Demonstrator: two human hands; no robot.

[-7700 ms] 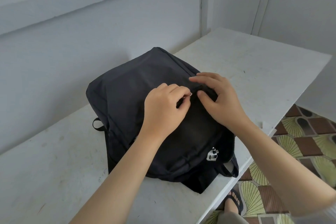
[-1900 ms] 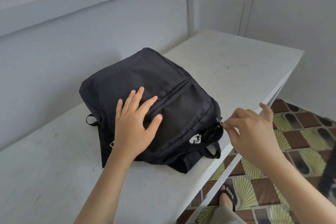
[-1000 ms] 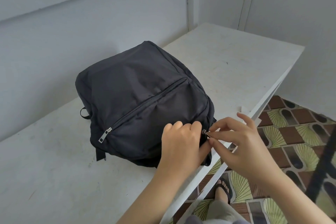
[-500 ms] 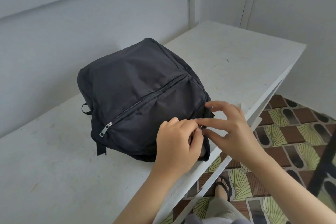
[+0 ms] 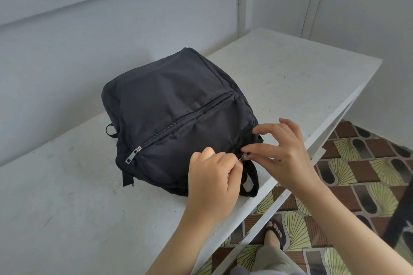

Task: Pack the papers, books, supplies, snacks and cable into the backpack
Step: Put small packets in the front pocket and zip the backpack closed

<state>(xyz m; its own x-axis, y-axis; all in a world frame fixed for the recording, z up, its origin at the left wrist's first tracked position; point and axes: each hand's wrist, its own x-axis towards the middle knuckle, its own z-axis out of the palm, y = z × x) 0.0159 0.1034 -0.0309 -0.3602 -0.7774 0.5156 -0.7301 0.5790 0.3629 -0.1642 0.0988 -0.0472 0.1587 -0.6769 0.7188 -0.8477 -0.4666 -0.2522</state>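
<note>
The right hand [image 5: 283, 156] pinches the small silver zipper pull [image 5: 244, 156] at the near edge of the black fabric backpack [image 5: 174, 96], spare fingers fanned. The left hand [image 5: 212, 176] curls tight right beside it, gripping the fabric there. The bag lies flat on the worn white table [image 5: 67, 219], just beyond both hands, front pocket zip [image 5: 185, 118] closed.

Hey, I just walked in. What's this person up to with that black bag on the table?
A person is working on a black backpack that lies flat on a white table. Both hands meet at the bag's near edge: the left hand and the right hand pinch at a small metal zipper pull. The front pocket zipper is already shut. Judging by that, the packing looks about done and the bag is being zipped up.
</note>
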